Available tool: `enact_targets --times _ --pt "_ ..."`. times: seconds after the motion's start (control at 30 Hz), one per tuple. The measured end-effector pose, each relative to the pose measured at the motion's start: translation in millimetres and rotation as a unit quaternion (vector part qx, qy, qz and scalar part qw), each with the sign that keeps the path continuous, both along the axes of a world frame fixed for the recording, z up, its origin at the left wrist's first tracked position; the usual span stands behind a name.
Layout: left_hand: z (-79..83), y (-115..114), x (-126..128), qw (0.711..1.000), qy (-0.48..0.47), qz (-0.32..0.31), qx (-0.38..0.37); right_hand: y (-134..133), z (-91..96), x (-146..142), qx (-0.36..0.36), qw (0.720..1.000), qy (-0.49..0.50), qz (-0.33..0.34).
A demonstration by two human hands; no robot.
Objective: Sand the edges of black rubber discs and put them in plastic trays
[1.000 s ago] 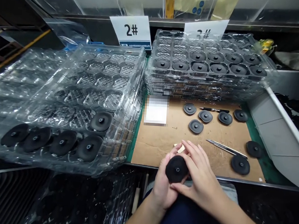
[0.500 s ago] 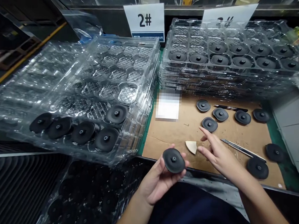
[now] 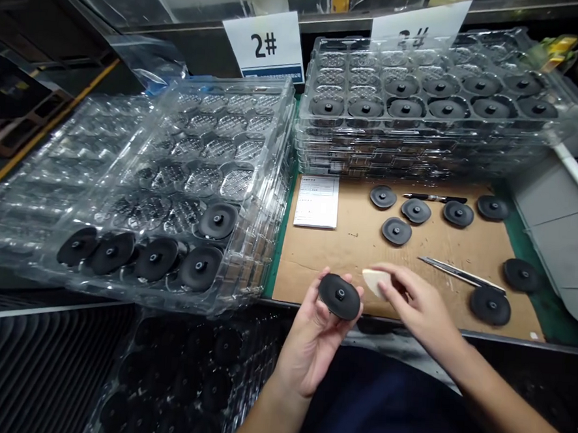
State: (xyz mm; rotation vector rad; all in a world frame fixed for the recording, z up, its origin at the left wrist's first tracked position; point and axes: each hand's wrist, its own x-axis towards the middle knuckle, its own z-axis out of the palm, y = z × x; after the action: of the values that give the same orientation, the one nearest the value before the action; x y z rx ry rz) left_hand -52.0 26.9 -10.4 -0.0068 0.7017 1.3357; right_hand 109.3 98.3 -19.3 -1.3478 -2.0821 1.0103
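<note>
Black moulded disc (image 3: 339,296) cradled over a cardboard sheet (image 3: 444,242), left hand (image 3: 311,342) fingers curled round its rim.
Probably light, fairly stiff, best held by the edge; right hand (image 3: 418,307) fingers pinching a pale wedge (image 3: 374,282) beside it.

Black disc (image 3: 339,297), cream wedge (image 3: 374,282), clear tray (image 3: 277,170) with diamond pattern.

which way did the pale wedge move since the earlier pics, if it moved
Yes: the pale wedge shifted slightly right, toward the utility knife, and the right hand now touches it.
</note>
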Motion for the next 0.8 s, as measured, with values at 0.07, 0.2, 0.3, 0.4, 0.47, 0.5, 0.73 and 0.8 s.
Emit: enact_targets --times 0.07,0.2,0.3,0.4,0.47,0.5,0.73,0.8 --pt "2.8 3 8 0.999 0.029 -0.016 0.006 -1 29.7 -5 0.024 0.998 0.055 -0.013" --pt "6.3 4 21 0.996 0.08 -0.039 -0.002 -12 65.5 -15 0.066 0.986 0.139 0.059" --pt "8.5 3 28 0.994 0.107 -0.026 -0.012 -11 72.3 -12 -0.007 0.987 0.088 0.133" --pt "11.9 4 33 0.992 0.121 -0.03 0.011 -10 69.6 -7 0.06 0.987 0.114 0.094" --pt "14.4 6 34 0.991 0.126 -0.043 0.02 -15 67.0 -3 0.116 0.976 0.175 0.061" --pt "15.5 7 33 0.99 0.127 -0.048 0.021 -18 66.5 0 0.113 0.972 0.194 0.065" --pt "20.2 12 43 0.988 0.137 -0.075 0.021 -16 74.0 17 0.08 0.982 0.163 0.051" --pt "23.0 14 45 0.988 0.13 -0.086 0.023 -16 73.0 22 0.123 0.971 0.195 0.06"
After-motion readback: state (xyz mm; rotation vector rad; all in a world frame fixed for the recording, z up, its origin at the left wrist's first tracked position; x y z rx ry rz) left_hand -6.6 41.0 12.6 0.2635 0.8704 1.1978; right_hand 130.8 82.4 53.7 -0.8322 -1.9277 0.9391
